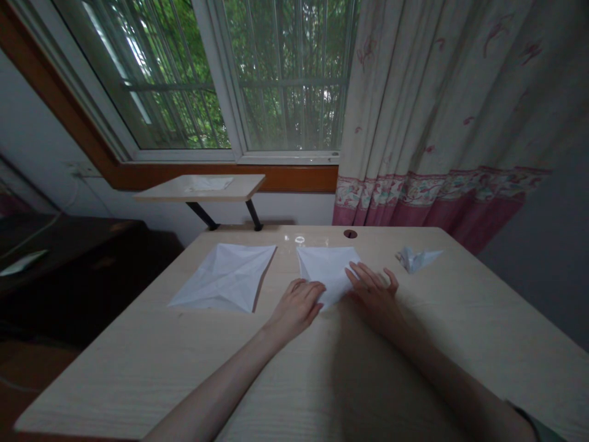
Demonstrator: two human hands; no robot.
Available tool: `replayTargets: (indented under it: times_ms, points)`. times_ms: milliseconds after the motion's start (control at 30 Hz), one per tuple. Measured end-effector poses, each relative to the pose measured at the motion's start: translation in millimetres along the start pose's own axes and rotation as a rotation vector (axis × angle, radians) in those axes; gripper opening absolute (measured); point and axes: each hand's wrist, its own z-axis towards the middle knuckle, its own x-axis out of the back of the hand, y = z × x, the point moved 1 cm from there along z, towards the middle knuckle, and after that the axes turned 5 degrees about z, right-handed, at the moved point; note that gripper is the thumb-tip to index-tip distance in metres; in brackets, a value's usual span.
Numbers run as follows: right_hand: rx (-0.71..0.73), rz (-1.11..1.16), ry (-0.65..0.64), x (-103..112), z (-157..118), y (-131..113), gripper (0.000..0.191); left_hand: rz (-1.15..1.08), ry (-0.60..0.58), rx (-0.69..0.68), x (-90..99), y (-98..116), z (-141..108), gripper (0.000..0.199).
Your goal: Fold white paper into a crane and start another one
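Two bare hands are seen in the head view, both laid on a folded white paper [327, 270] on a pale wooden desk [115, 362]. The left hand [294, 310] is placed against the lower edge of the folded paper, its fingers held flat and close together, with no pinch seen. The right hand [375, 298] is placed at the right edge of the folded paper, its fingers [363, 276] spread wide, with the tips resting on the paper. The paper appears to be pinned from both sides so that sliding is prevented, though whether any edge is gripped cannot be told.

Left of the folded paper, a creased white sheet [225, 277] is laid open, seemingly set aside to leave the hands room. Right of the folded paper, a small crumpled paper shape [418, 259] is lying apart. Beyond the folded paper, a round hole [350, 234] is cut in the desk, and further back a narrow shelf [200, 187] is seen below a barred window [289, 80]. Back and to the right of the folded paper, a flowered curtain [437, 123] is hanging.
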Motion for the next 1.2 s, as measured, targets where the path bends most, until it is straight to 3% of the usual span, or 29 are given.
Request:
replayTargets:
  times_ms: [233, 800, 1200]
  points:
    - [-0.006, 0.089, -0.028, 0, -3, 1, 0.028, -0.028, -0.001, -0.014, -4.3, -2, -1, 0.029]
    - [0.041, 0.025, -0.084, -2, -5, -1, 0.035, -0.163, 0.024, -0.106, 4.6, 10, -1, 0.025]
    - [0.037, 0.029, -0.141, -11, -12, 5, 0.042, -0.315, -0.036, -0.171, 6.0, 15, -3, 0.029]
